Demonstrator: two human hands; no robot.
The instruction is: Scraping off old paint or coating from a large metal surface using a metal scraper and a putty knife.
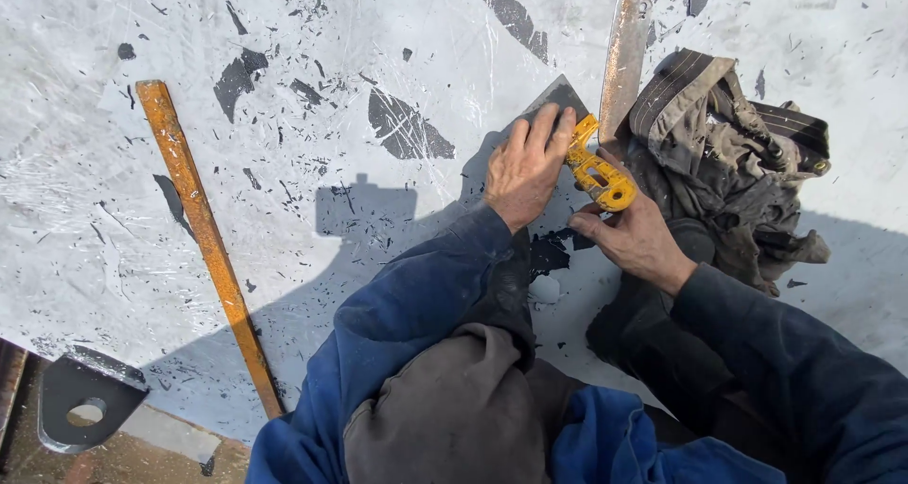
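The left hand (526,165) was laid flat, fingers extended, upon a dark triangular patch (560,98) where the white coating had been removed from a large white-painted surface (312,49); nothing was gripped by it, the palm and fingers being pressed down on the bare area. A yellow utility scraper (596,169) was held in the closed grip of the right hand (632,235), its front end being set against the outer edge of the left hand, just beside the dark patch. Both arms were clothed in blue sleeves (407,314). A rusty flat metal bar (623,63) was seen lying just beyond the scraper, its near end touching a crumpled grey work garment (728,153) heaped to the right of the hands. The painted surface was found to be heavily scratched and scattered with dark flakes and larger bare spots (407,127). A long orange-rusted strip (203,233) was laid well apart to the left, and a grey steel lug with a round hole (87,401) was seen at the lower left corner.
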